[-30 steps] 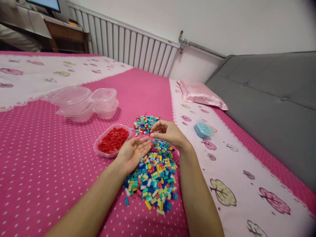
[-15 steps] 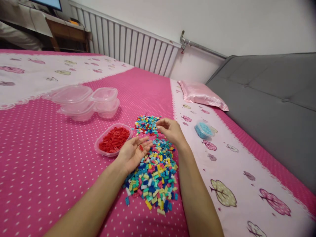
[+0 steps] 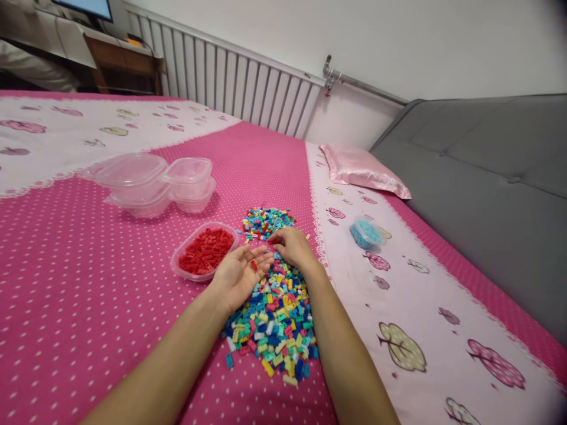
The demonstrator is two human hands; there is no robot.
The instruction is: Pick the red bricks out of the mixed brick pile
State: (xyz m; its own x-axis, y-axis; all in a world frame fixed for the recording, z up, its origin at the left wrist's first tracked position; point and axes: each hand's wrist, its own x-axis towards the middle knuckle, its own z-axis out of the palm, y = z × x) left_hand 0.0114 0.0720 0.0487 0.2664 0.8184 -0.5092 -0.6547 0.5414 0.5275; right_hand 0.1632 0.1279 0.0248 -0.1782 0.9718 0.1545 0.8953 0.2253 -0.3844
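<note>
A heap of small mixed-colour bricks [image 3: 274, 319] lies on the pink dotted bedspread [image 3: 88, 295], with a smaller patch of them [image 3: 266, 221] further off. My left hand [image 3: 239, 274] rests palm up at the heap's left edge, fingers apart, a small red brick [image 3: 254, 265] lying on it. My right hand [image 3: 292, 248] is lowered, fingers curled down onto the bricks between the two patches; what its fingertips hold is hidden. A clear tub of red bricks [image 3: 204, 251] sits just left of my left hand.
Stacked clear tubs with lids [image 3: 150, 183] stand further left. A small tub of light-blue bricks [image 3: 365, 233] sits to the right on the pale printed strip. A pink pillow [image 3: 361, 168], a grey sofa [image 3: 487, 177] and a radiator [image 3: 239, 88] lie beyond.
A red brick has appeared in my left palm. My right hand swung away from that palm, then came down onto the bricks near the far patch.
</note>
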